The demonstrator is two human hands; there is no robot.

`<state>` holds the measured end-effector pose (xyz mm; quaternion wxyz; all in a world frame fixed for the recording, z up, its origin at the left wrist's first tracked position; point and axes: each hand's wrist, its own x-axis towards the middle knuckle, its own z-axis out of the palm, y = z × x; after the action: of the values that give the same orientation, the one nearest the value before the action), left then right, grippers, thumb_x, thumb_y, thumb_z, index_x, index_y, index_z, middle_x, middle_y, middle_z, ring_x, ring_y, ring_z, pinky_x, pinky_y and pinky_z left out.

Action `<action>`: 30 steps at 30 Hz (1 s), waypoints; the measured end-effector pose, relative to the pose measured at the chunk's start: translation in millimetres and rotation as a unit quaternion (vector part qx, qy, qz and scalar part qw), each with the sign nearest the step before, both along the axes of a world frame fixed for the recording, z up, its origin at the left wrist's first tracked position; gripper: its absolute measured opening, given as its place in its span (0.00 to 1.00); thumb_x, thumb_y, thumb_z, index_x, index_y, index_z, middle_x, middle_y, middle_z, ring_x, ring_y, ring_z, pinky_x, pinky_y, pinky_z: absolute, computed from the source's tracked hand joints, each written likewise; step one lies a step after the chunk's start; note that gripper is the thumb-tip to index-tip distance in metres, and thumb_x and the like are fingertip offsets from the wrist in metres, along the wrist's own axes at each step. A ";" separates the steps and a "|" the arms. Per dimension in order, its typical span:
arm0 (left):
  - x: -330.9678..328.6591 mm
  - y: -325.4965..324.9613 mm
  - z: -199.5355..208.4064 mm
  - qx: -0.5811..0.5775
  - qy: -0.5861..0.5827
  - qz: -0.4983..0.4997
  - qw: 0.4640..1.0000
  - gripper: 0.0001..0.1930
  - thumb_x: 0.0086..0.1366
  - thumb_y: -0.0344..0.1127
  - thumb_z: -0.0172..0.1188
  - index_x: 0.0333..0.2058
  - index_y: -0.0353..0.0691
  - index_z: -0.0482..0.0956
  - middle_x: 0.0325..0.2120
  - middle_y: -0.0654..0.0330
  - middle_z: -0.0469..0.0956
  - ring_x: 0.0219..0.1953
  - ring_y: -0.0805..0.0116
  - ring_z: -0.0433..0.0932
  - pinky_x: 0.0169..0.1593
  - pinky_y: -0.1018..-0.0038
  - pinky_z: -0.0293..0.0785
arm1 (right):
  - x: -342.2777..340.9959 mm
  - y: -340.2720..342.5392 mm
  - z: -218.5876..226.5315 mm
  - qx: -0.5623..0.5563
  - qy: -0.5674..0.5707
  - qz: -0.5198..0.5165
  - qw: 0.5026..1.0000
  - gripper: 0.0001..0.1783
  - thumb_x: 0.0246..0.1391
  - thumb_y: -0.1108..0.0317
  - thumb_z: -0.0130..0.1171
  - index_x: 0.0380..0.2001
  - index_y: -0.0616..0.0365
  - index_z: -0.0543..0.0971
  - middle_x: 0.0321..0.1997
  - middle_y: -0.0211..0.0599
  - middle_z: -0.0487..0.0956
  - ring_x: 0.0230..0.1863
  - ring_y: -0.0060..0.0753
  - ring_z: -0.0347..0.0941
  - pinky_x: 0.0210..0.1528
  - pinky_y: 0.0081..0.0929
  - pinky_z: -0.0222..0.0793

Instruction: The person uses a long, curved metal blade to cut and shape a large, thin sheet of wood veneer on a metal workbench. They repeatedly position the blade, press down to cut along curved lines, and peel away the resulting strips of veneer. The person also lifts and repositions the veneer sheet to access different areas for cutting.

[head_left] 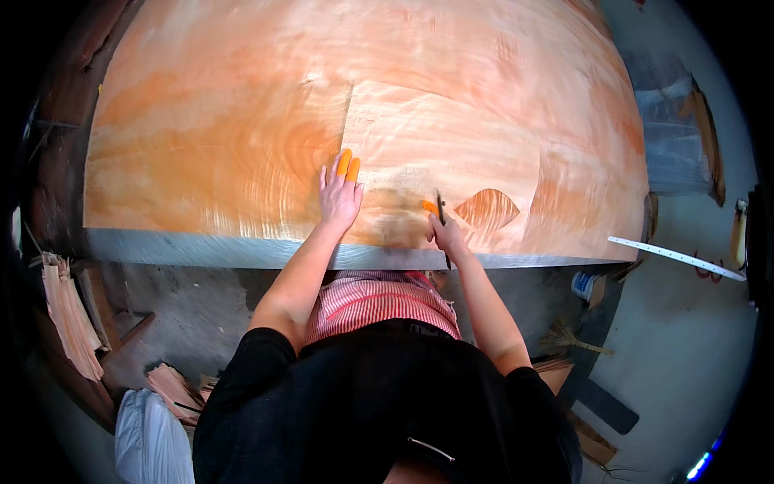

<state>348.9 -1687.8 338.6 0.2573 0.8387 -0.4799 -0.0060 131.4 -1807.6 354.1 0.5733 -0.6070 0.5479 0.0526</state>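
- A broad veneer sheet point(242, 105), orange and pale in wavy grain, covers the upper half of the frame, lying on a grey table point(201, 248) whose edge runs across the middle.
- A second piece of veneer point(435, 129) overlaps it right of centre, its straight left edge running up from the left hand.
- Stacks of veneer scraps point(71, 319) lie on the floor at lower left.
- A long metal ruler point(676, 258) juts out at the right edge.
- The left hand point(339, 194), centre frame, lies flat and open on the veneer, two fingers in orange caps.
- The right hand point(443, 230), just right of centre, is closed around a dark knife point(441, 211) touching the veneer.
- A leaf-shaped patch point(486, 209) of darker grain sits just right of the blade.
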 end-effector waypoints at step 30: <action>3.7 -2.5 -1.4 0.042 0.009 0.051 0.998 0.35 0.44 0.52 0.57 0.49 0.38 0.62 0.53 0.54 0.56 0.57 0.60 0.51 0.57 0.57 0.42 | 23.1 -144.9 26.6 -0.218 0.063 0.753 0.617 0.08 0.37 0.71 0.49 0.26 0.55 0.72 0.29 0.40 0.71 0.29 0.42 0.70 0.32 0.33 0.66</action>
<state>352.5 -1690.2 337.2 0.2259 0.8723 -0.4333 -0.0201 154.4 -1952.5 380.7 0.1472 -0.9091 -0.0716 0.3831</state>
